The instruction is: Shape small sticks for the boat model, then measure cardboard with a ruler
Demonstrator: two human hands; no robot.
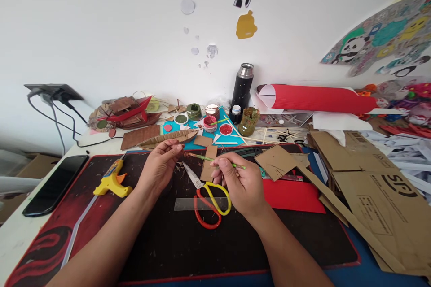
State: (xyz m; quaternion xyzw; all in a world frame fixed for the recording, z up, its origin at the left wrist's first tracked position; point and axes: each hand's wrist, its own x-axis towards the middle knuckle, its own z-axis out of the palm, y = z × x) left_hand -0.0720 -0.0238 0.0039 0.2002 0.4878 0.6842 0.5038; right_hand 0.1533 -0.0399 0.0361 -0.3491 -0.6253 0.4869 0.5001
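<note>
My right hand (237, 184) grips a thin green paintbrush (205, 158), its reddish-brown tip pointing left towards my other hand. My left hand (161, 166) has thumb and fingers pinched together; whatever small thing sits between them is too small to make out. Scissors (198, 184) with one red and one yellow handle lie partly open on the dark mat below both hands. A clear ruler (183, 204) rests under the scissor handles. Beyond my left hand lies a boat-shaped cardboard piece (168, 139). Paint pots, among them an open red one (210, 124), stand behind on a blue sheet (188, 143).
At the left are a yellow glue gun (112, 180) and a phone (55, 184). A black flask (241, 87) and a murky jar (248, 122) stand at the back. Red paper (292, 196), cardboard scraps (276, 161) and flattened boxes (387, 206) lie to the right.
</note>
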